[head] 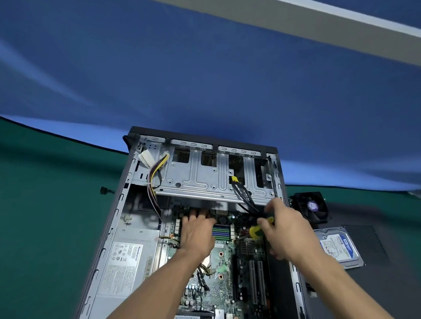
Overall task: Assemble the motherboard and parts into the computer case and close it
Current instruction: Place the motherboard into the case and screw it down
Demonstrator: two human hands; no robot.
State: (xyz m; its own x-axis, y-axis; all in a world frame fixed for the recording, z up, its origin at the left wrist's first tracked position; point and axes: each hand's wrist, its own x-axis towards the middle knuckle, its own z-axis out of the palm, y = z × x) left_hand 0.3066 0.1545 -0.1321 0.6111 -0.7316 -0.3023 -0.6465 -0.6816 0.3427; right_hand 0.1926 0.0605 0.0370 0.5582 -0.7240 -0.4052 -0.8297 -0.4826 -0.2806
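The open computer case (pixel 114 235) lies flat on the green table. The green motherboard (pixel 221 269) sits inside it, right of the grey power supply (pixel 127 265). My left hand (pixel 197 234) rests flat on the board's far part, fingers reaching under the metal drive cage (pixel 206 177). My right hand (pixel 285 228) grips a screwdriver with a yellow and green handle (pixel 257 229), its tip pointing down-left at the board. Black cables (pixel 245 197) run from the cage behind that hand.
A hard drive (pixel 337 247) with a blue and white label lies right of the case on the dark side panel (pixel 372 244). A black cooler fan (pixel 311 207) stands behind it. A blue cloth wall rises behind the table. Yellow and black wires (pixel 154 177) hang at the case's far left.
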